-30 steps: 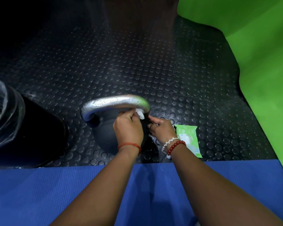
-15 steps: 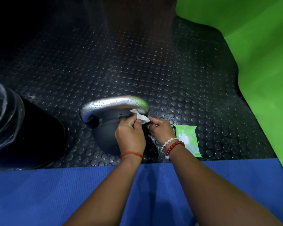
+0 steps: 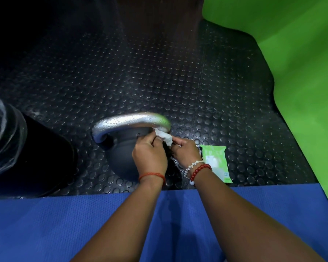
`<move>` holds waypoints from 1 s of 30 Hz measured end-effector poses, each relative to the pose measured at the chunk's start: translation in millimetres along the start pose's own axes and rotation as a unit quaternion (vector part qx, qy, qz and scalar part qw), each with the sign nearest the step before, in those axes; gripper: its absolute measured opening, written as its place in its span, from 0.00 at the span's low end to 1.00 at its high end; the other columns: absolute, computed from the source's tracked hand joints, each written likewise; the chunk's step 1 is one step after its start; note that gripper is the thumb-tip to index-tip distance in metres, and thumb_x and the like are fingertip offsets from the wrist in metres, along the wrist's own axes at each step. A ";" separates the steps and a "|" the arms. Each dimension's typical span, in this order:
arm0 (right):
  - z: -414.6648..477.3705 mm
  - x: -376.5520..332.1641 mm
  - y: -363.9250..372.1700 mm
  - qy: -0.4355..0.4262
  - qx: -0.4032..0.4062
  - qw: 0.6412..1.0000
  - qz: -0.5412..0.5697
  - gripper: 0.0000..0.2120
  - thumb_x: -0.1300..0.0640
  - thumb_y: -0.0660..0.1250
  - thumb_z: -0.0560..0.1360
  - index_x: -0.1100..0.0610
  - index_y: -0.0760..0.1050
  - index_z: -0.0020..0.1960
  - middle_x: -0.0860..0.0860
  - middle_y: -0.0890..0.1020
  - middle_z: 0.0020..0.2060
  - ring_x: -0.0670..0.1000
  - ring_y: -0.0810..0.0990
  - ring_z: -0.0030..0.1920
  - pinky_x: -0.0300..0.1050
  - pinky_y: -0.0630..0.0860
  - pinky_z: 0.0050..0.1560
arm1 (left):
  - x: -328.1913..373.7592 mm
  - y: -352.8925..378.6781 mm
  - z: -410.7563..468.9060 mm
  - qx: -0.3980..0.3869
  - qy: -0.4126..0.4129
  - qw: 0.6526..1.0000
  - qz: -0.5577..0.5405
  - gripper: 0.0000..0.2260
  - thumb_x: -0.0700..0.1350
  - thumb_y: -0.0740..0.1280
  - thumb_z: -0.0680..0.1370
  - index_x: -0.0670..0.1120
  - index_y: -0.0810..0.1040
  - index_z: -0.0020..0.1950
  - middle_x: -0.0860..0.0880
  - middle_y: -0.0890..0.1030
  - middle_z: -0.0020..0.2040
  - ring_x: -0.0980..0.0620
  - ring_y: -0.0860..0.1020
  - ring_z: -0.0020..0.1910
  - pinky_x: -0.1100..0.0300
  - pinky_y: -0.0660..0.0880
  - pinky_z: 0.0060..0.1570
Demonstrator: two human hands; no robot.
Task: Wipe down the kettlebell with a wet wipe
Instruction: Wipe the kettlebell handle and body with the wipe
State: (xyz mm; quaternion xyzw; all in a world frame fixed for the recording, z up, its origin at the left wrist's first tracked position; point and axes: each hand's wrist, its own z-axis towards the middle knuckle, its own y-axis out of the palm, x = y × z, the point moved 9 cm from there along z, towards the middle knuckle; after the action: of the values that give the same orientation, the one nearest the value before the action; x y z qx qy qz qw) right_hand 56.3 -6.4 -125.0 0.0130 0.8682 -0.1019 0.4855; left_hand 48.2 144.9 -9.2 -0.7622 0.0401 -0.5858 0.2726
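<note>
While the kettlebell (image 3: 121, 154) stands on the studded floor (image 3: 159, 82) just beyond the blue mat (image 3: 45, 227), both hands pinch one wet wipe (image 3: 164, 137) under its silver handle (image 3: 131, 121): left hand (image 3: 150, 157) and right hand (image 3: 186, 153) each closed on it. A green wipe pack (image 3: 216, 162) lies beside the right wrist. A lined bin (image 3: 6, 140) is cut off at left, contents indistinct.

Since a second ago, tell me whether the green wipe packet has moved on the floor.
No. The green wipe packet lies in the same spot beside the kettlebell, just beyond the blue mat edge.
</note>
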 end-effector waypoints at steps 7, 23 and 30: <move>-0.7 0.0 0.3 0.003 0.002 1.000 -0.010 0.16 0.63 0.66 0.75 0.49 0.79 0.60 0.50 0.84 0.37 0.52 0.73 0.34 0.50 0.75 0.37 | 2.5 -2.1 3.6 0.008 -0.013 1.000 0.000 0.11 0.39 0.65 0.77 0.43 0.82 0.57 0.46 0.82 0.53 0.49 0.80 0.52 0.61 0.73 0.58; -6.3 -7.6 1.2 0.009 0.009 1.000 0.007 0.17 0.64 0.65 0.75 0.49 0.78 0.60 0.49 0.82 0.34 0.51 0.73 0.29 0.47 0.76 0.32 | -1.4 -0.5 6.8 0.008 -0.052 0.998 -0.040 0.10 0.40 0.65 0.77 0.44 0.83 0.55 0.47 0.83 0.51 0.49 0.80 0.50 0.57 0.75 0.57; -14.2 -17.2 -1.3 0.002 0.015 1.000 -0.018 0.17 0.65 0.64 0.76 0.54 0.77 0.62 0.44 0.77 0.34 0.62 0.81 0.46 0.61 0.78 0.51 | 0.9 -1.7 7.6 0.006 -0.035 0.999 -0.010 0.11 0.39 0.64 0.77 0.43 0.82 0.56 0.48 0.83 0.51 0.52 0.78 0.50 0.65 0.71 0.55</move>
State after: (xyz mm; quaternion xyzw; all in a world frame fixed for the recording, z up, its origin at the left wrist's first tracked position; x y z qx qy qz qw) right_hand 53.3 -3.7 -103.0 0.0044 0.8675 -0.1234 0.4818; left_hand 55.0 148.8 -8.9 -0.7808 0.0190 -0.5618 0.2727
